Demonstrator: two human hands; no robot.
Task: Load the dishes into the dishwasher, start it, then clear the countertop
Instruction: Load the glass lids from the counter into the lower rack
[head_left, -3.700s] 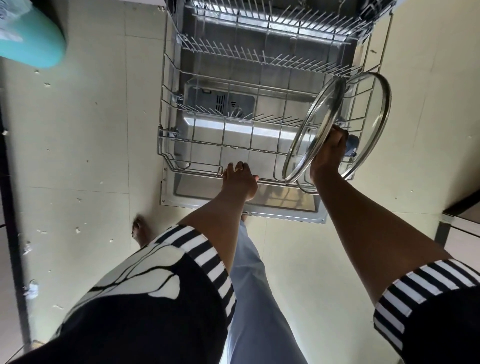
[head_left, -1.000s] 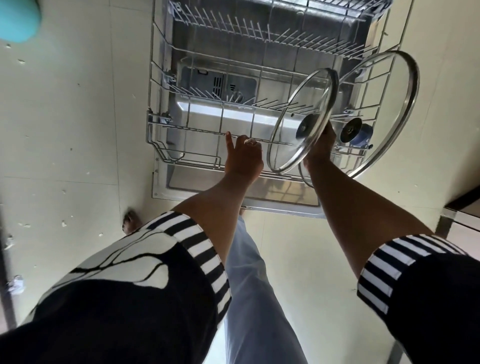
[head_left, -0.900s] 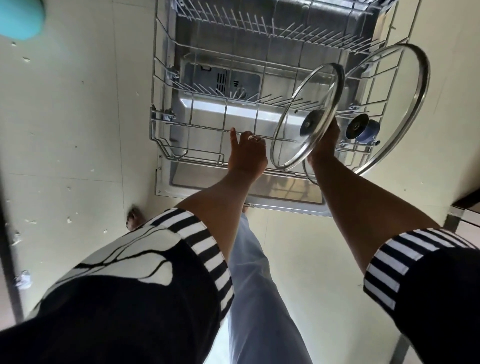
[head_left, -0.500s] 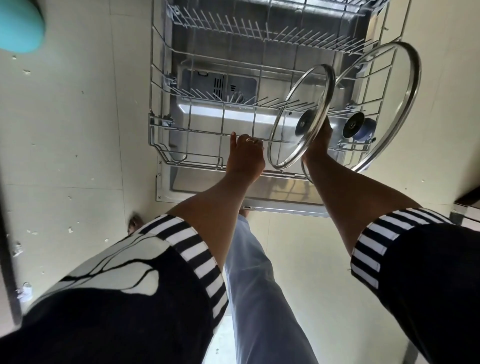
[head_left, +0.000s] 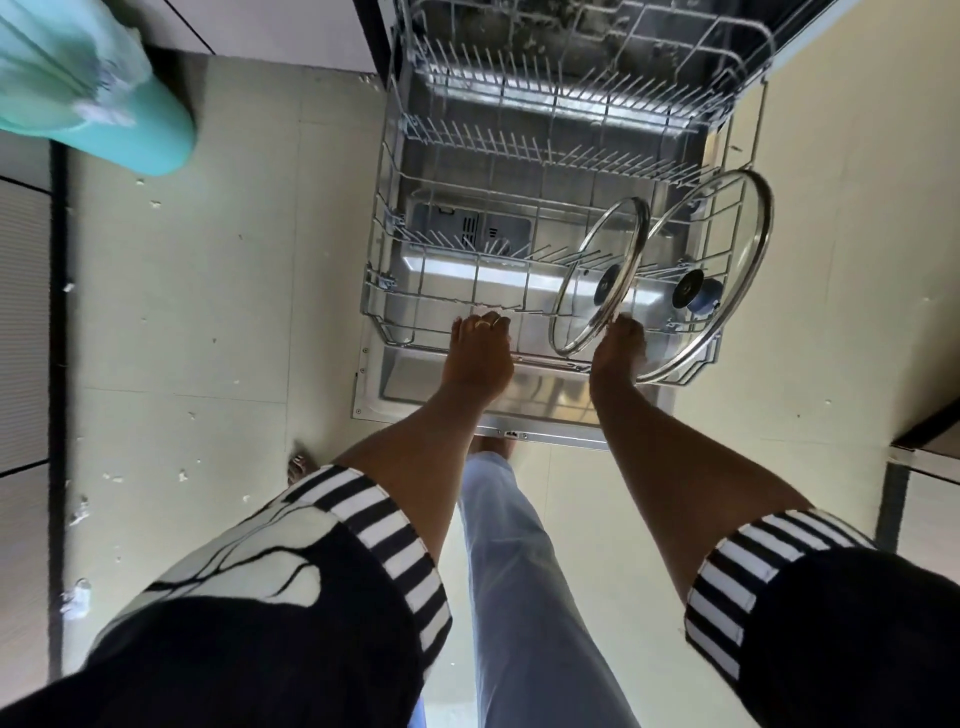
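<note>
Two glass lids stand on edge in the right end of the lower rack (head_left: 426, 300), which is pulled out over the open dishwasher door (head_left: 415, 387). The smaller lid (head_left: 584, 312) leans just beside the larger lid (head_left: 732, 244), their rims nearly touching at the top. The larger one's blue knob (head_left: 705, 300) faces the rack's right side.

The right hand (head_left: 618, 351) reaches to the lower rim of the smaller lid. Its fingers (head_left: 626, 326) are bunched narrow there and seem to pinch the rim, though the glass hides the tips. The left hand (head_left: 480, 356) rests on the rack's front wire, its ringed fingers (head_left: 483, 323) curled over it. The upper rack (head_left: 571, 78) sits farther back, above. A teal object (head_left: 104, 104) hangs blurred at the upper left over the pale tiled floor (head_left: 208, 286).
</note>
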